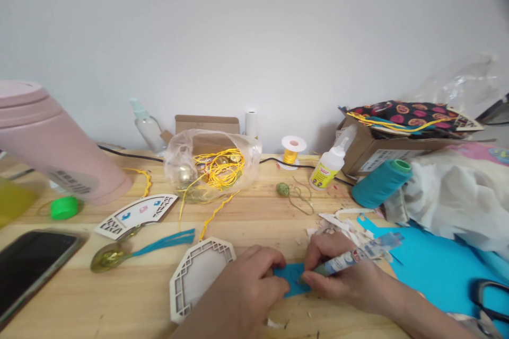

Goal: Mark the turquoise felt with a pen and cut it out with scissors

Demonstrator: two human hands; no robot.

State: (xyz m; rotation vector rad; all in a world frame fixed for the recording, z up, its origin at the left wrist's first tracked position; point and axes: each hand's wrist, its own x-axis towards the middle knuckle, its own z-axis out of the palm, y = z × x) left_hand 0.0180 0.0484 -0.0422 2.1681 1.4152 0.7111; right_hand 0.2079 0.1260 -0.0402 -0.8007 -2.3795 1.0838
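Observation:
My right hand (338, 267) is closed around a pen (344, 261) with a printed pale barrel and a clear end. Its tip is hidden by my fingers, low over a small piece of blue paper (292, 279) on the table, where dark marks show. My left hand (248, 286), fingers curled, grips the paper's left edge and holds it down. Partly behind my left wrist lies an octagonal wooden lattice frame (202, 275) with a yellow cord. A larger blue sheet (433, 259) and white paper scraps (342, 225) lie to the right of my right hand.
A glue bottle (328, 167), a teal thread spool (382, 184) and a cardboard box (374, 148) stand at the back right. Black scissors (483, 296) lie at the right edge. A plastic bag (181, 153) of yellow cord, a pink tumbler (59, 143) and a phone (34, 270) are leftward.

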